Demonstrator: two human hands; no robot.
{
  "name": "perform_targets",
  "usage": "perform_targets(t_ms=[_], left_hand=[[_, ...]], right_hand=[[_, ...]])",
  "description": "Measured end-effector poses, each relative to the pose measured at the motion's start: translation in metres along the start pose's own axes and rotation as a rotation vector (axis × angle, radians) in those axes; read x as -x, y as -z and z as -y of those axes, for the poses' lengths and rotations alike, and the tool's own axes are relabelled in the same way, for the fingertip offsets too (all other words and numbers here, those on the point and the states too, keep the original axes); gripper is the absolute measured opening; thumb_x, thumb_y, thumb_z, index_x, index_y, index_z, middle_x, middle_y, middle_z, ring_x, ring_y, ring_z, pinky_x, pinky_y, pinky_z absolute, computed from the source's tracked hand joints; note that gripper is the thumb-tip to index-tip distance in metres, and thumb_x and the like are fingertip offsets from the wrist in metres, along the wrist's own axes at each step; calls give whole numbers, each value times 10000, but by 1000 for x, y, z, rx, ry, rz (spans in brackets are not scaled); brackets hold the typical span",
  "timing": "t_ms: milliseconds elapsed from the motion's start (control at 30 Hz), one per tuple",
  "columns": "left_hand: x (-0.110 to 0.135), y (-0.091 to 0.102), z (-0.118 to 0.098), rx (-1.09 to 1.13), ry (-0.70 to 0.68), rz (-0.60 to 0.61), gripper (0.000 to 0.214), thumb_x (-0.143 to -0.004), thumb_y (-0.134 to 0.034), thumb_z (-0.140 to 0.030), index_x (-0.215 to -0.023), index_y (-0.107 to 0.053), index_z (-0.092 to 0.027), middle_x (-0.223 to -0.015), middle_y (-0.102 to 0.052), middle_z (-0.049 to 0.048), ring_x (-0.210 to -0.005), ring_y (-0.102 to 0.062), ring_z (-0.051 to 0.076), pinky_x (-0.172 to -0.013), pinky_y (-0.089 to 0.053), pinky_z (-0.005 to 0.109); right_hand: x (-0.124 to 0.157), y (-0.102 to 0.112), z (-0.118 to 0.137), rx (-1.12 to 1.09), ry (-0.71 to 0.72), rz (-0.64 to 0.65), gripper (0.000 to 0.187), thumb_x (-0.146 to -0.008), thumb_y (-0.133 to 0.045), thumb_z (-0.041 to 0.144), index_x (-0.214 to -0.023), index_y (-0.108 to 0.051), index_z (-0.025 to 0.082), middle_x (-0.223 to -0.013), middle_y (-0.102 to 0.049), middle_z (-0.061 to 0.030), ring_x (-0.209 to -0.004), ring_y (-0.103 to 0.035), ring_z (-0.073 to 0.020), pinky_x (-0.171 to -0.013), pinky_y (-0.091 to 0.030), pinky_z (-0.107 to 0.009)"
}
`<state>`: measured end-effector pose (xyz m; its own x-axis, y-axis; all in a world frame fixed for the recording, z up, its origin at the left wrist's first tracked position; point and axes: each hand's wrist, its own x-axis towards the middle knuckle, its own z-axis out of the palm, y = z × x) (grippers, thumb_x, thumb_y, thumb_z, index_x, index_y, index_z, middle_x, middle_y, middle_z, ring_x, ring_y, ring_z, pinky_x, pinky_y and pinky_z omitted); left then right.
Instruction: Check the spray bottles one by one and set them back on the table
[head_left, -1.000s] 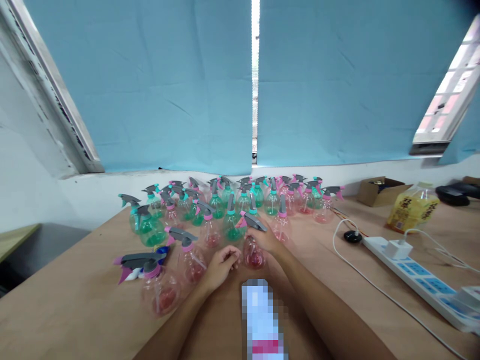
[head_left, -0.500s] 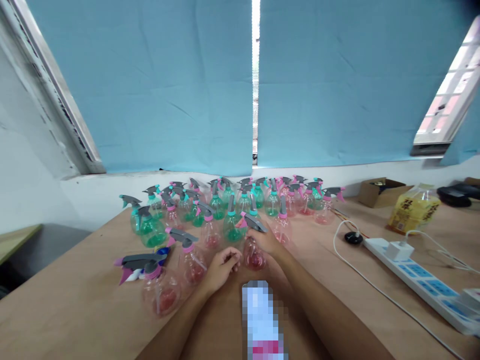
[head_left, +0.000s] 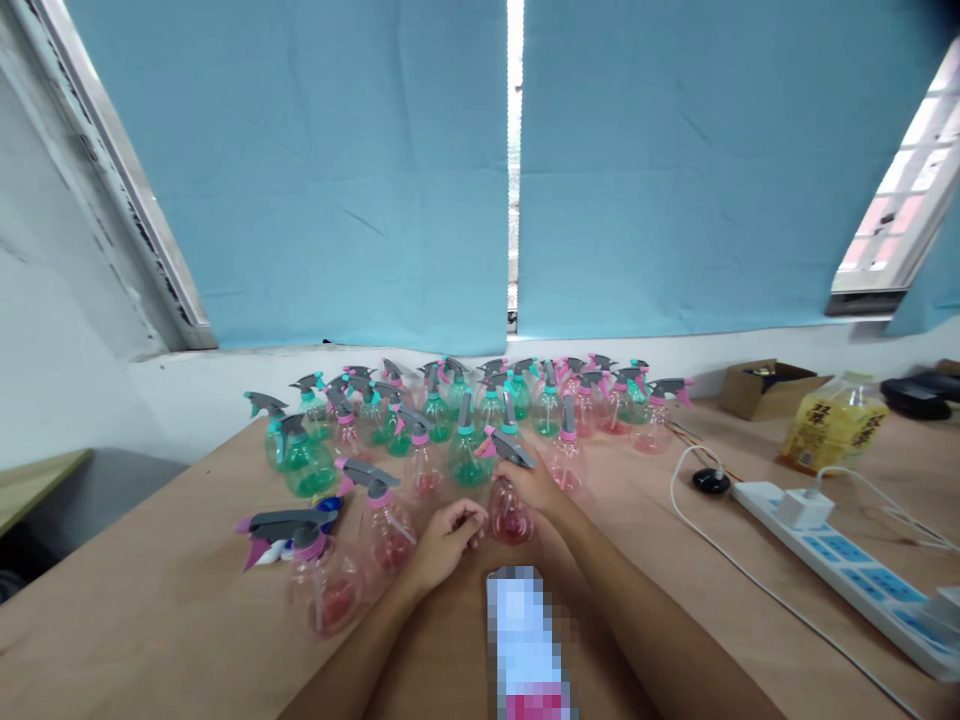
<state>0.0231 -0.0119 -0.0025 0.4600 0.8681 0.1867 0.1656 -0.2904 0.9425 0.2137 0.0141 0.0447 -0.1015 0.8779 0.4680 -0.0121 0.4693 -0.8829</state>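
My right hand (head_left: 532,484) is wrapped round the neck of a pink spray bottle (head_left: 511,520) with a grey trigger head, standing upright in front of me. Just left of that bottle, my left hand (head_left: 451,538) rests on its side with loosely curled fingers and shows nothing in them. Two more pink spray bottles, one closer to me (head_left: 326,590) and one behind it (head_left: 388,530), stand left of my left hand. A green spray bottle (head_left: 469,455) is just behind the held one, and a pink spray bottle (head_left: 565,460) is behind my right hand.
Several green and pink spray bottles crowd the back of the table (head_left: 187,580). A phone (head_left: 521,630), blurred out, lies between my forearms. To the right are a power strip (head_left: 847,570), a white cable, a black round object (head_left: 711,482), a yellow-labelled jug (head_left: 832,425) and a cardboard box (head_left: 750,395).
The view has shifted very slightly. Both hands and the held spray bottle keep their places.
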Motion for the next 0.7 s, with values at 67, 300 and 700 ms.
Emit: perform_targets(t_ms=[67, 300, 700], left_hand=[[1, 0, -2, 1, 1, 5, 276, -915, -551, -422, -861, -646, -168, -719, -606, -5, -637, -535, 125, -637, -413, 235], [2, 0, -3, -9, 18, -2, 266, -900, -567, -424, -854, -649, -175, -713, -609, -9, -642, -541, 130, -631, -405, 230], [1, 0, 3, -39, -22, 27, 283, -917, -553, -420, -874, -640, -154, -736, -602, 2, -661, -557, 132, -657, -419, 241]], right_hand=[[0, 0, 0, 8, 8, -7, 330, -660, -516, 123, -904, -689, 264, -623, -595, 23, -560, -522, -158, -549, -426, -283], [-1, -5, 3, -61, 30, -23, 237, -648, -518, 131, -812, -659, 228, -739, -639, 8, -596, -546, -145, -569, -437, -273], [10, -9, -7, 175, 174, -217, 288, -862, -558, 307, -1128, -627, 222, -785, -613, -5, -629, -519, -144, -593, -437, -258]])
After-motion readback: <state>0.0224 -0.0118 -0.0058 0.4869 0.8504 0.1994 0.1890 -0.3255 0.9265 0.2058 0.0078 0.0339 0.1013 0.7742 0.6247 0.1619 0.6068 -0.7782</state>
